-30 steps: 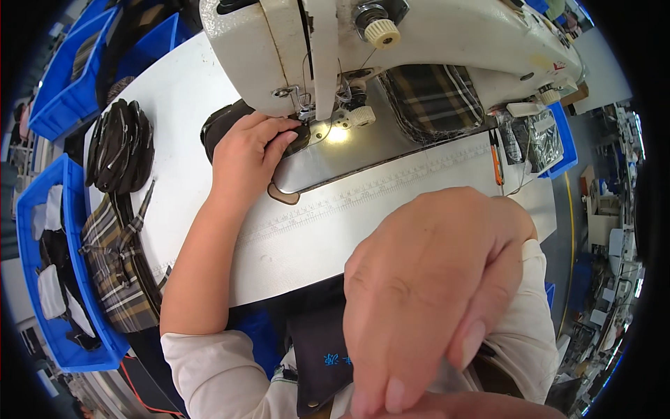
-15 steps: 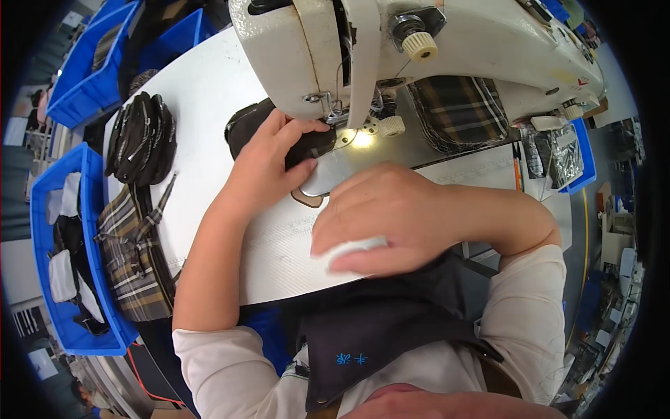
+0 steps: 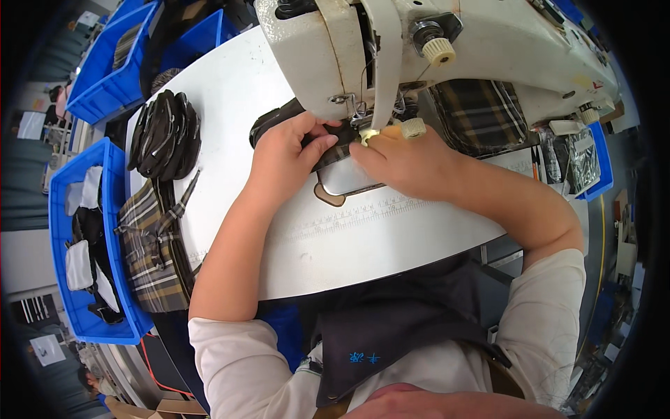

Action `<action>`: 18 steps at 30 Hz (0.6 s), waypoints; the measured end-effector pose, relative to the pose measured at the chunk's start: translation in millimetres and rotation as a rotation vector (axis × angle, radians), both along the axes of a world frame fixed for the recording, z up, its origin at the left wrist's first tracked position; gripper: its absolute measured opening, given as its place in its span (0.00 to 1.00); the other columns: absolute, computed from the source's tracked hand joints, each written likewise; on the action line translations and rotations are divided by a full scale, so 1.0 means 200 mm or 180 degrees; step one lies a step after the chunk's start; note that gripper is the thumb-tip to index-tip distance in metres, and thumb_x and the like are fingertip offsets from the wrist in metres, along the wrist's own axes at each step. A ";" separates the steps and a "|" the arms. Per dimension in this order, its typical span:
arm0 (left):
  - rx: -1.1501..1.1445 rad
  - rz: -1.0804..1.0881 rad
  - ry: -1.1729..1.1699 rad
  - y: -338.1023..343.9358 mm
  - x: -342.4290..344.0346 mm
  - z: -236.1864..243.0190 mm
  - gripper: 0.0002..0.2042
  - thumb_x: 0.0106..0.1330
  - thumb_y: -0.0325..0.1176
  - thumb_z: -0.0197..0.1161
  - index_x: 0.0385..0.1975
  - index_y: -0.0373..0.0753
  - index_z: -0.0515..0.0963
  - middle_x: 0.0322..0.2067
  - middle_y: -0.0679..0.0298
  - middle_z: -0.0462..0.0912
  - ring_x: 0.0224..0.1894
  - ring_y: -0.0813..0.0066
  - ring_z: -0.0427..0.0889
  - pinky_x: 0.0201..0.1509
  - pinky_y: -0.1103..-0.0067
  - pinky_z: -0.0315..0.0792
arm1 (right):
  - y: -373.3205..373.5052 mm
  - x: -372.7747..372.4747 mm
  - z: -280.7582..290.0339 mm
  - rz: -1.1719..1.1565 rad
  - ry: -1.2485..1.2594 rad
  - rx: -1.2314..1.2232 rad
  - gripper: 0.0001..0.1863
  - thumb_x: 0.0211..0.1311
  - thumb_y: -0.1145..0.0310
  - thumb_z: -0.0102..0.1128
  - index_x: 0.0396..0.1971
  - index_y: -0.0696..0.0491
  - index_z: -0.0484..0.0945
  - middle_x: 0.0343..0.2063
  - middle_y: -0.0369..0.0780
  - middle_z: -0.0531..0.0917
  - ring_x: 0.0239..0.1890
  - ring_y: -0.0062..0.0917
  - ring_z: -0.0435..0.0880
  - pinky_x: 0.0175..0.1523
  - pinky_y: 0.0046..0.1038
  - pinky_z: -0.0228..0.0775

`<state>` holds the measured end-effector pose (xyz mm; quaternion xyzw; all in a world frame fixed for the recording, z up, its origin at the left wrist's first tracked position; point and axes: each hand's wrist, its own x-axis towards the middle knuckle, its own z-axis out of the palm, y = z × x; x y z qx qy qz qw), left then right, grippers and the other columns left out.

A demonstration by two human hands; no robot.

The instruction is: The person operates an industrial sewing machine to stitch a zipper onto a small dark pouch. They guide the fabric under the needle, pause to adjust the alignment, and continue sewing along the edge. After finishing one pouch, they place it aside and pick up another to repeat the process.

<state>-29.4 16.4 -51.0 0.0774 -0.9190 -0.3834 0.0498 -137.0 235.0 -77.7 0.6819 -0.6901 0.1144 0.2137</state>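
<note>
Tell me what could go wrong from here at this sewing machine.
1. The left hand and right hand both have fingertips close to the stitching area of the sewing machine; a finger might be caught if it runs.
2. The dark cloth at the left hand's fingers could shift or pucker if the hands guide it unevenly.
3. The plaid cloth at the table's left edge might slip off if bumped.

We wear a cream top (image 3: 453, 366) with loose sleeves (image 3: 237, 359) ending around the elbows; over it lies our dark apron (image 3: 419, 318), with small blue lettering (image 3: 365, 357) on its front and a round stud (image 3: 332, 398) near one corner.
</note>
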 end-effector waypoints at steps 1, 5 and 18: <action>0.0152 0.0065 -0.0153 0.00 -0.01 0.00 0.10 0.70 0.31 0.71 0.49 0.40 0.86 0.33 0.61 0.88 0.36 0.68 0.86 0.44 0.74 0.78 | -0.02 0.00 0.01 -0.0169 0.0098 0.0086 0.07 0.60 0.69 0.68 0.37 0.51 0.81 0.23 0.34 0.78 0.27 0.25 0.83 0.25 0.27 0.75; 0.0343 0.0022 -0.0070 -0.04 -0.01 -0.04 0.11 0.71 0.32 0.70 0.51 0.40 0.84 0.32 0.64 0.87 0.35 0.70 0.85 0.44 0.75 0.77 | -0.11 0.00 0.00 -0.0444 0.0758 -0.0285 0.09 0.51 0.71 0.68 0.30 0.50 0.76 0.22 0.32 0.77 0.25 0.21 0.82 0.23 0.26 0.74; -0.1708 -0.0245 0.1382 0.07 0.05 -0.07 0.16 0.56 0.25 0.69 0.46 0.42 0.83 0.45 0.65 0.85 0.47 0.61 0.84 0.47 0.69 0.81 | -0.12 -0.02 -0.07 -0.0369 -0.0271 -0.0672 0.12 0.56 0.71 0.71 0.33 0.49 0.73 0.26 0.31 0.80 0.28 0.25 0.85 0.28 0.30 0.76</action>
